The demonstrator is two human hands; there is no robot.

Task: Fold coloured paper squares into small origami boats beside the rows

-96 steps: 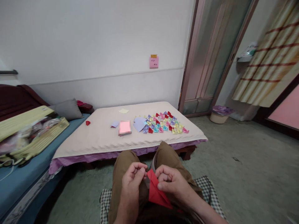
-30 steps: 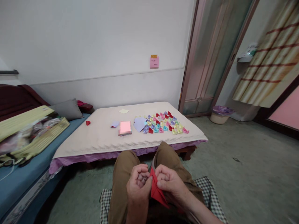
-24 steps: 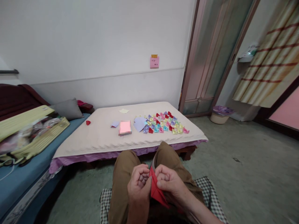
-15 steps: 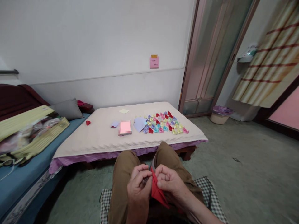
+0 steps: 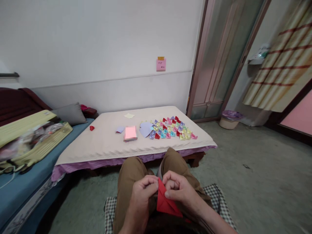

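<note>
Between my two hands, above my lap, is a folded piece of red paper (image 5: 166,203) with crease lines on its face. My left hand (image 5: 143,191) pinches its upper left edge with thumb and curled fingers. On the other side, my right hand (image 5: 179,188) grips the paper's right edge, thumb lying on the front. The lower part of the red paper hangs free and widens toward my body. On the low bed ahead lie many small folded paper pieces (image 5: 168,128) in several colours, a lilac sheet (image 5: 146,129) and a pink paper stack (image 5: 130,133).
The cream-covered bed (image 5: 102,143) stands past my knees. A small red paper piece (image 5: 92,128) and a pale yellow sheet (image 5: 129,115) lie on it. Left is a blue bed (image 5: 29,182) with a cushion (image 5: 70,113); a lined bin (image 5: 230,120) stands right.
The red paper has turned, so its lower part now shows wider and flatter. My left hand has rotated, its fingers curling closer to the paper's top edge.
</note>
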